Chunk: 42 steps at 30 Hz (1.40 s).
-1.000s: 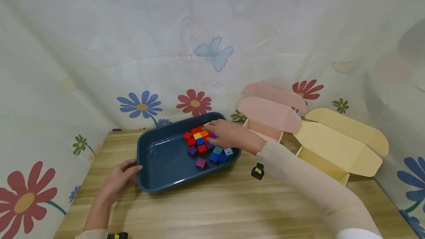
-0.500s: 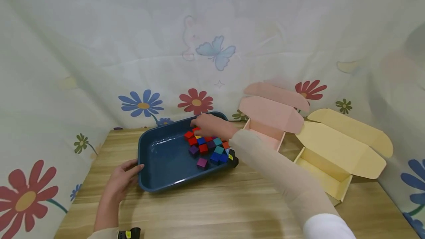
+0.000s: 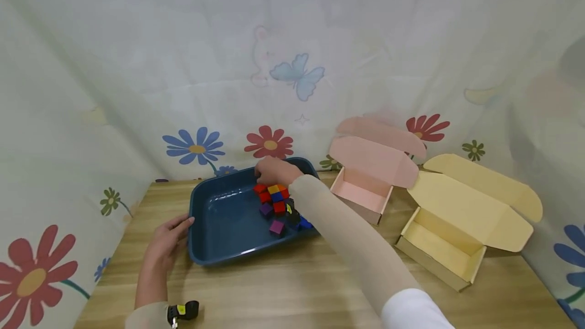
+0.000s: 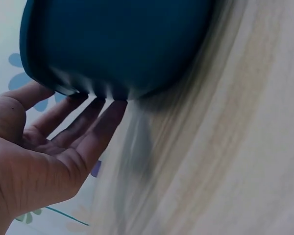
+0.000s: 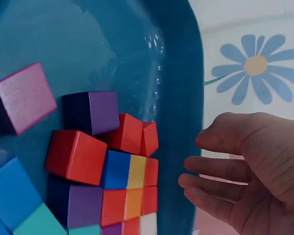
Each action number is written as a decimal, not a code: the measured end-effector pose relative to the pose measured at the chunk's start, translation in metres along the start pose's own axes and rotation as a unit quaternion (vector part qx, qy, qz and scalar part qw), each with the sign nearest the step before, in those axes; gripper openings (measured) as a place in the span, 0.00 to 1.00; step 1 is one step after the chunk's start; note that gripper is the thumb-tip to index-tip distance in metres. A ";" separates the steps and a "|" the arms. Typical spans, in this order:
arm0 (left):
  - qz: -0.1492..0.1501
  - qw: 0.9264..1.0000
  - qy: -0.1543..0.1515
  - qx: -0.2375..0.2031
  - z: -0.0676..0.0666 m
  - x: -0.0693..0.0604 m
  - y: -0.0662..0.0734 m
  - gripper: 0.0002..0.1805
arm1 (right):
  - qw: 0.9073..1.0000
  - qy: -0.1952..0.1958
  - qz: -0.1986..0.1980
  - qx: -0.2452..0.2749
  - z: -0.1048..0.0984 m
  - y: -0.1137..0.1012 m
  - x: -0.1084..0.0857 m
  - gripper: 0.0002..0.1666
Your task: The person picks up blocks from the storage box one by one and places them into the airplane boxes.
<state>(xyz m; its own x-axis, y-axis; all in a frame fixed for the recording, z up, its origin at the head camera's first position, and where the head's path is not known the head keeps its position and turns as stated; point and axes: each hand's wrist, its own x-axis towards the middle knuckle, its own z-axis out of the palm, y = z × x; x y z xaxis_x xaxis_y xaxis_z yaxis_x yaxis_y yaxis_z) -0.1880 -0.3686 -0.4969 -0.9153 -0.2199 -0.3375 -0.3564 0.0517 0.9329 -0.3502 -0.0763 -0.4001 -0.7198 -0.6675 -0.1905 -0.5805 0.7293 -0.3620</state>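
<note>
1. Head: right hand (image 3: 276, 170) has shifted left along the tray's (image 3: 226, 235) far side; left hand (image 3: 165, 240) stays at its left end. Cubes (image 3: 277, 197) remain inside, so my read: work's still at the tray.
2. Left wrist: fingers spread, tips touching tray.
3. Right wrist: thumb apart from fingers, no cube visible between; cubes nearby.
</note>
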 end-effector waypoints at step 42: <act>-0.008 1.000 0.017 -0.007 -0.005 0.009 -0.005 0.44 | 0.985 0.048 0.026 -0.161 0.051 -0.016 0.040 0.15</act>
<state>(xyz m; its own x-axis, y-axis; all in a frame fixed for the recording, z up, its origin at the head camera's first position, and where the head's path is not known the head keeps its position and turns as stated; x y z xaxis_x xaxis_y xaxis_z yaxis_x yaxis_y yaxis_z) -0.1939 -0.3756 -0.5039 -0.9027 -0.2527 -0.3482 -0.3679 0.0340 0.9292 -0.3506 -0.1219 -0.4485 -0.7752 -0.6222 -0.1088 -0.6218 0.7820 -0.0418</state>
